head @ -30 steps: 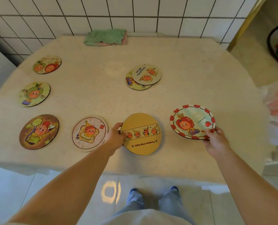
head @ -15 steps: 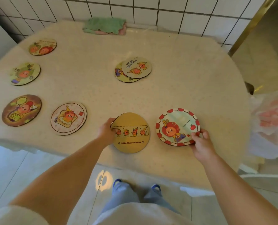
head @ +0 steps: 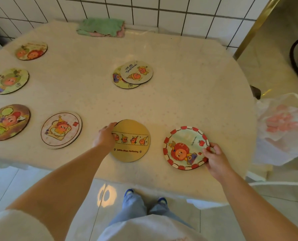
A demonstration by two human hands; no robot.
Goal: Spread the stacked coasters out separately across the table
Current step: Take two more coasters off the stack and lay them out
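At 12 o'clock, two overlapped coasters (head: 133, 74) remain; left hand (head: 105, 136) pinches yellow coaster (head: 131, 140), right hand (head: 214, 156) pinches red-rimmed coaster (head: 183, 147) near the bench (head: 188, 101) edge.

Pale speckled worktop (head: 188, 105) bearing six single coasters, an overlapping pair (head: 132, 74) mid-surface, and folded cloths (head: 101, 27) at rear.

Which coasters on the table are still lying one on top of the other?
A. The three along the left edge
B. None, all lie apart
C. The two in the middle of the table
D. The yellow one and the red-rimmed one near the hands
C: the pale coaster in the middle of the table overlaps another coaster beneath it, while every other coaster lies alone.
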